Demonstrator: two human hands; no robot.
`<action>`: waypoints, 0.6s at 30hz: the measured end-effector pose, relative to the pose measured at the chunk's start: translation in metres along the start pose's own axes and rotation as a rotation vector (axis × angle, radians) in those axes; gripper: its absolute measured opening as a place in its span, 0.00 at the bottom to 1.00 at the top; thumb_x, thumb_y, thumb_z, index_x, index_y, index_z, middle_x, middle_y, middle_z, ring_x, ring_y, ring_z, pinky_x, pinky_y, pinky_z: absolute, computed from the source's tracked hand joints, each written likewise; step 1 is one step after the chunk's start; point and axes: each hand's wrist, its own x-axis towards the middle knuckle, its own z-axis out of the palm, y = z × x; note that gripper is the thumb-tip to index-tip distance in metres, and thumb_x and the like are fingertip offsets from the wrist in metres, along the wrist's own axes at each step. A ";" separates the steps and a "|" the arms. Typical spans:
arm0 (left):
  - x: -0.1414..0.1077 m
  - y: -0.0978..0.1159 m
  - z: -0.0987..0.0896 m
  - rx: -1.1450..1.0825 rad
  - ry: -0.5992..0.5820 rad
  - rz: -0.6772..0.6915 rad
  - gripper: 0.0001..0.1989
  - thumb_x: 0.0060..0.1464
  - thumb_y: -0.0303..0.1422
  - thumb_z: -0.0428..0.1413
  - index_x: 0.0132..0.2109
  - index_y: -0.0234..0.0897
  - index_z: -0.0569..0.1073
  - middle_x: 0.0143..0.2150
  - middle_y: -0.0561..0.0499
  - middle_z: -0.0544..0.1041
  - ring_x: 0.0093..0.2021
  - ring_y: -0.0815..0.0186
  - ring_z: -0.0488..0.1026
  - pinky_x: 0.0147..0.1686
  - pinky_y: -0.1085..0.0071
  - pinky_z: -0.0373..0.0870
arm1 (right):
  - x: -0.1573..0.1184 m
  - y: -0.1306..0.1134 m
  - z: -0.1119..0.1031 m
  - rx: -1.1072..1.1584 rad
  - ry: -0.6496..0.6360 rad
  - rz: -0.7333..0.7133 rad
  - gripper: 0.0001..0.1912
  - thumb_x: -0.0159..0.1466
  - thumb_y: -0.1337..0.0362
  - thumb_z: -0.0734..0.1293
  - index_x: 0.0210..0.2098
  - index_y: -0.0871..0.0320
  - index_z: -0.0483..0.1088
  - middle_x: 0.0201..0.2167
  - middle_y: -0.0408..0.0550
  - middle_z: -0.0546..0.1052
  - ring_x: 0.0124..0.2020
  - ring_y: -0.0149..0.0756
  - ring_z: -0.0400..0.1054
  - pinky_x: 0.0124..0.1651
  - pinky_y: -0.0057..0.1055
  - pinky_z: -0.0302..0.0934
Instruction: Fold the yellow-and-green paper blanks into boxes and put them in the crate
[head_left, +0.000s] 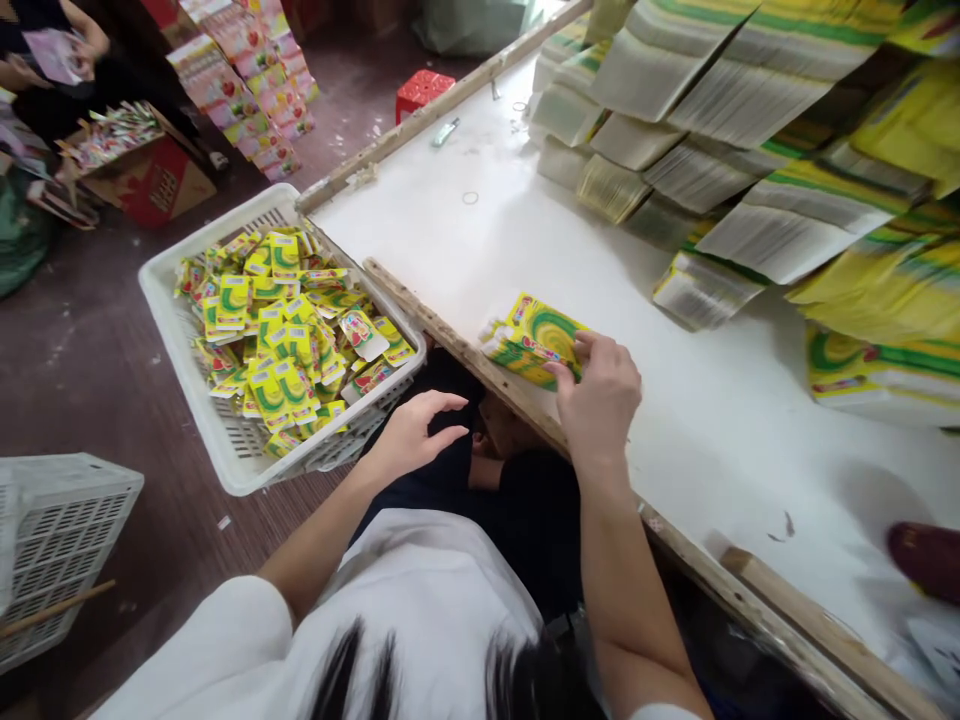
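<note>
On the white table, near its wooden front edge, lies a short stack of flat yellow-green printed cartons (531, 338). My right hand (602, 395) grips its right end, thumb on the near side and fingers on the far side. Held over my lap is my left hand (416, 432), with thumb and fingers apart and nothing between them. To its left, a white plastic basket (225, 455) contains many small yellow-green cartons (281, 340), lying loose in a heap.
Tall stacks of flat cartons (750, 190) fill the table's (690, 400) far right. A wooden strip (450, 340) edges the front. Left lies a second crate (75, 530); beyond are a red stool (424, 92), a cardboard box (161, 180) and a seated person (82, 40).
</note>
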 end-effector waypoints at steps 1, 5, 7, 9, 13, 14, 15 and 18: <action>0.000 0.000 0.001 -0.003 -0.009 0.000 0.15 0.58 0.33 0.61 0.53 0.39 0.73 0.48 0.46 0.80 0.48 0.62 0.78 0.51 0.60 0.75 | 0.000 0.000 0.000 0.025 -0.001 0.004 0.12 0.65 0.61 0.65 0.48 0.57 0.68 0.41 0.54 0.76 0.45 0.50 0.68 0.51 0.48 0.61; 0.004 0.002 0.006 -0.022 -0.053 -0.010 0.15 0.59 0.33 0.60 0.52 0.39 0.74 0.49 0.46 0.80 0.49 0.61 0.78 0.52 0.60 0.75 | -0.001 -0.001 -0.003 0.092 0.012 0.018 0.12 0.63 0.63 0.66 0.47 0.56 0.67 0.41 0.53 0.74 0.45 0.49 0.68 0.51 0.48 0.63; 0.007 0.004 0.008 -0.080 -0.072 -0.019 0.15 0.58 0.34 0.61 0.52 0.39 0.74 0.49 0.45 0.80 0.49 0.61 0.78 0.52 0.59 0.75 | -0.002 -0.002 -0.004 0.126 0.040 0.032 0.16 0.61 0.63 0.68 0.48 0.57 0.65 0.41 0.53 0.72 0.45 0.48 0.68 0.51 0.48 0.63; 0.011 0.006 0.012 -0.192 -0.089 -0.035 0.19 0.57 0.34 0.62 0.54 0.38 0.73 0.51 0.44 0.79 0.50 0.61 0.77 0.53 0.60 0.74 | -0.003 -0.002 -0.002 0.183 0.066 0.065 0.20 0.60 0.63 0.69 0.50 0.57 0.64 0.41 0.52 0.70 0.43 0.46 0.68 0.49 0.47 0.65; 0.021 0.006 0.024 -0.467 -0.085 -0.101 0.28 0.53 0.36 0.66 0.59 0.38 0.69 0.53 0.41 0.79 0.52 0.59 0.76 0.51 0.61 0.73 | -0.007 -0.002 0.003 0.380 0.117 0.138 0.20 0.61 0.63 0.69 0.51 0.55 0.63 0.37 0.46 0.69 0.37 0.39 0.68 0.43 0.40 0.67; 0.024 0.006 0.028 -0.546 -0.073 -0.128 0.29 0.52 0.37 0.66 0.59 0.38 0.70 0.52 0.40 0.79 0.51 0.58 0.76 0.50 0.62 0.73 | -0.008 -0.003 0.003 0.435 0.134 0.152 0.20 0.60 0.63 0.70 0.50 0.55 0.63 0.36 0.44 0.69 0.35 0.37 0.68 0.41 0.38 0.66; 0.027 0.005 0.032 -0.630 -0.059 -0.156 0.30 0.51 0.39 0.67 0.59 0.37 0.70 0.52 0.40 0.79 0.51 0.58 0.76 0.50 0.62 0.73 | -0.009 -0.004 0.001 0.490 0.150 0.166 0.20 0.60 0.63 0.71 0.49 0.55 0.63 0.34 0.43 0.69 0.33 0.35 0.68 0.40 0.36 0.66; 0.037 0.005 0.042 -0.865 0.012 -0.195 0.33 0.47 0.42 0.69 0.58 0.38 0.71 0.51 0.40 0.78 0.51 0.56 0.76 0.49 0.62 0.73 | -0.015 -0.015 -0.008 0.669 0.129 0.180 0.18 0.58 0.63 0.74 0.44 0.54 0.65 0.31 0.40 0.70 0.28 0.31 0.66 0.34 0.31 0.64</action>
